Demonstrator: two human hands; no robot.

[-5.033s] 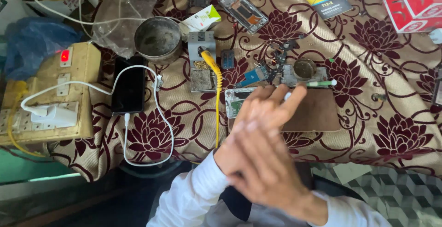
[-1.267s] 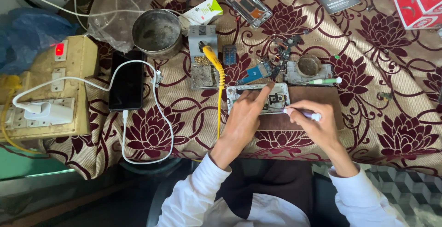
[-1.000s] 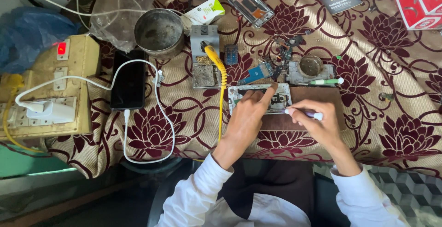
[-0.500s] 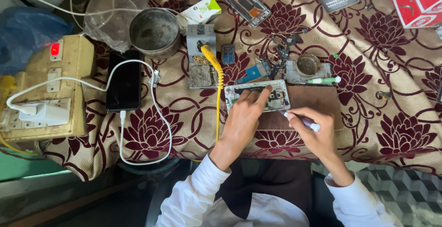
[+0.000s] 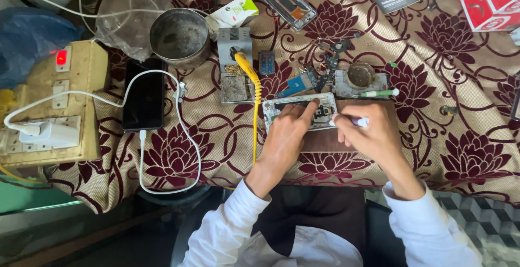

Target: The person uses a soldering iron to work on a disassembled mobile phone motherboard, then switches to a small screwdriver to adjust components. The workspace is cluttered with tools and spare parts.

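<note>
Head view: the opened phone frame (image 5: pixel 300 112) lies flat on a brown mat (image 5: pixel 346 137) at the near middle of the tabletop (image 5: pixel 433 137), which is covered with a cream cloth patterned in maroon flowers. The frame's long axis runs left to right, across the person's front, and both hands sit on its near side.

The left hand (image 5: pixel 286 137) rests on the frame from below, fingers spread over its left and middle part with one fingertip reaching the far edge; it presses down and grasps nothing. The right hand (image 5: pixel 368 134) is clenched around a thin white-handled tool (image 5: pixel 355 121), which lies almost level, its tip pointing left at the right end of the frame. Tip and frame look touching or just apart; I cannot tell which. So the frame lies straight left of the tool tip, along the tool's own line, and the right hand is the nearer one to that end.

Beyond the frame sit a soldering iron stand (image 5: pixel 234 64) with its yellow coiled cable (image 5: pixel 254 99), a round metal tin (image 5: pixel 180 35), and a green-tipped pen (image 5: pixel 379 92). Well to the left, a black phone (image 5: pixel 144 93) lies on a white charging cable (image 5: pixel 173 137) beside a switch board (image 5: pixel 54 110).
</note>
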